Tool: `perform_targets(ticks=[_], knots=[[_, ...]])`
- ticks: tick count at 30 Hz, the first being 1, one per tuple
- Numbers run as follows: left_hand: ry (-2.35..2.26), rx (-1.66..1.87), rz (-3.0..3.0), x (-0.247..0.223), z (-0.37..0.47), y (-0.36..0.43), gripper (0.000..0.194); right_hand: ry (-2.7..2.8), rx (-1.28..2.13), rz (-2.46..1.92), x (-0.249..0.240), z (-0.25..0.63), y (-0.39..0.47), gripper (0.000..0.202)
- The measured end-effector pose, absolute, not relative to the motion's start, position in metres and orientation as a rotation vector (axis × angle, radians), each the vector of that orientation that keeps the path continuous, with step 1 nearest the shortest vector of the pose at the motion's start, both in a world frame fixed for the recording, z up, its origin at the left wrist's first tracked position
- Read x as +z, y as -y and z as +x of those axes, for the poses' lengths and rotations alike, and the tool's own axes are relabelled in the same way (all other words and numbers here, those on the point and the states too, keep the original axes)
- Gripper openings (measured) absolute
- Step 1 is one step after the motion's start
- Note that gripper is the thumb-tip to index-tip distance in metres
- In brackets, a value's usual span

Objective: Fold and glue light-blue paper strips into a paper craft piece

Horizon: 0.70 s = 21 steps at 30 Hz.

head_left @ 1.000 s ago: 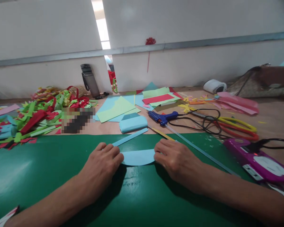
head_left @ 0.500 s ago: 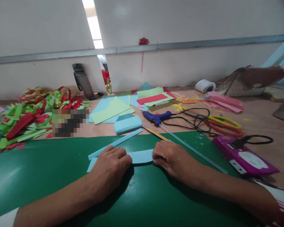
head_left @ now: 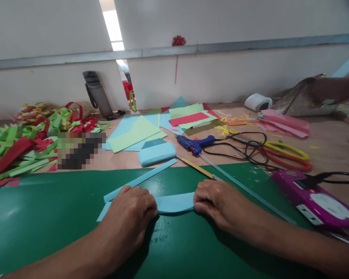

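A light blue paper strip (head_left: 175, 203) stretches between my two hands above the green mat (head_left: 61, 224). My left hand (head_left: 133, 211) pinches it left of its middle, and the strip's left end pokes out past the knuckles. At the right end, my right hand (head_left: 213, 199) grips the strip with curled fingers, hiding its tip. Just beyond lies a narrow blue paper strip (head_left: 142, 179), slanting up to the right. Behind that sits a folded light blue paper piece (head_left: 157, 153). A yellow pencil-like stick (head_left: 199, 169) points toward my right hand.
A blue glue gun (head_left: 195, 144) with a clear glue stick and black cord lies behind. To the right are a purple power strip (head_left: 317, 199) and orange-handled scissors (head_left: 293, 161). Green and red paper strips (head_left: 20, 151) heap at left, near a grey bottle (head_left: 97, 95).
My hands have moved slightly apart and nearer to me, so more of the blue strip shows between them. The view has shifted a little.
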<state>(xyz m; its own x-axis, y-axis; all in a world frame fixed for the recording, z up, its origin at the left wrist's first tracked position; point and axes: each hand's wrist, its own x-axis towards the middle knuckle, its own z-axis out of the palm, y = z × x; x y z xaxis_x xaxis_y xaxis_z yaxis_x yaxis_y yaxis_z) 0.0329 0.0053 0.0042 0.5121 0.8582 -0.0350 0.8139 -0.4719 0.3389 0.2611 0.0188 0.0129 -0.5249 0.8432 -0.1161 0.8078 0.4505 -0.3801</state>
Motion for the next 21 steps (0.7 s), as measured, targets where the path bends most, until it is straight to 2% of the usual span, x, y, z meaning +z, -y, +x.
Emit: perform_targets(ticks=[9, 21], knots=[[-1.446, 0.170, 2.453, 0.0045, 0.0293, 0.0044, 0.027, 2.640, 0.596, -1.505, 0.0168, 0.2589, -0.0131, 0.025], [-1.507, 0.029, 2.509, 0.0124, 0.0294, 0.0004, 0.033, 2.730, 0.395, -1.629, 0.0195, 0.2539, -0.0168, 0.027]])
